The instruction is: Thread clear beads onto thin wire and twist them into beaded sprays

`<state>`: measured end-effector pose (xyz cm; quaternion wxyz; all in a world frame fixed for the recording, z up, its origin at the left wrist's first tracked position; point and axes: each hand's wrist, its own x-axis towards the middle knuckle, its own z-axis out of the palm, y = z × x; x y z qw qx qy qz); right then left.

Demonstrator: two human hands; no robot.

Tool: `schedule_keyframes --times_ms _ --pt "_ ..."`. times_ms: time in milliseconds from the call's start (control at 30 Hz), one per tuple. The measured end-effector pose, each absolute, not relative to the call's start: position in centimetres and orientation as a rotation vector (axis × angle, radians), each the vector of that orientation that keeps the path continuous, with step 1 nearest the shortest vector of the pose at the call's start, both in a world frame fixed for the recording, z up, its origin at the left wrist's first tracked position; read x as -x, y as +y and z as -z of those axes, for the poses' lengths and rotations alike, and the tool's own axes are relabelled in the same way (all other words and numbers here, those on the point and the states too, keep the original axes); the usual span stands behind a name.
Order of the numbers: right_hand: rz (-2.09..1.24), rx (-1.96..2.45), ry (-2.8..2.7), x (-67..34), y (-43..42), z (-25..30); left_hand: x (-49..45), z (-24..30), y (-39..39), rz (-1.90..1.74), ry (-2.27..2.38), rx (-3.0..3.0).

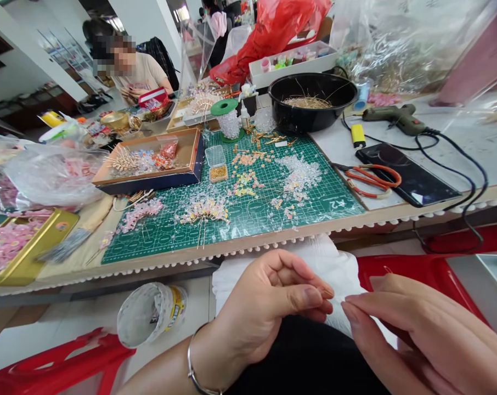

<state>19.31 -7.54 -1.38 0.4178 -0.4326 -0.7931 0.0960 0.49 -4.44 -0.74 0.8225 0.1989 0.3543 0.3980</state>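
Observation:
Over my lap, my left hand [269, 302] has its fingers curled and the thumb pressed against them; anything between them is too small to make out. Just to its right, my right hand [429, 329] pinches thumb and forefinger together, its tips close to the left fingertips but apart from them. What that pinch holds, if anything, cannot be told. Beyond the hands, a green cutting mat [248, 216] bears a beaded spray with wire stems [205, 211], a pink beaded spray [141, 214] and heaps of clear beads [300, 175]. White cloth [343, 269] lies beneath my hands.
Orange-handled pliers [376, 178] rest by a black phone [408, 173], with a glue gun [396, 118] and its cord behind. Further back stands a black bowl [310, 118]. A box of beads [150, 181] is left; a bucket [150, 315] sits below. Another person sits across.

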Motion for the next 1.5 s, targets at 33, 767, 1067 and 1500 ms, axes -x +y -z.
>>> schedule_keyframes --times_ms 33,767,1067,1500 --pt "-0.198 1.061 -2.016 -19.3 -7.4 1.3 -0.5 0.8 -4.4 -0.845 0.75 -0.423" --pt "-0.23 1.044 -2.102 -19.1 -6.7 0.9 -0.2 1.1 -4.6 -0.858 0.742 -0.513" --pt "-0.413 0.941 -2.249 -19.7 -5.6 1.3 -0.2 0.1 -4.2 -0.655 0.912 -0.735" --pt "-1.057 1.15 -1.794 -21.1 -3.6 2.9 -1.2 -2.1 -0.2 -0.558 0.889 -2.366"
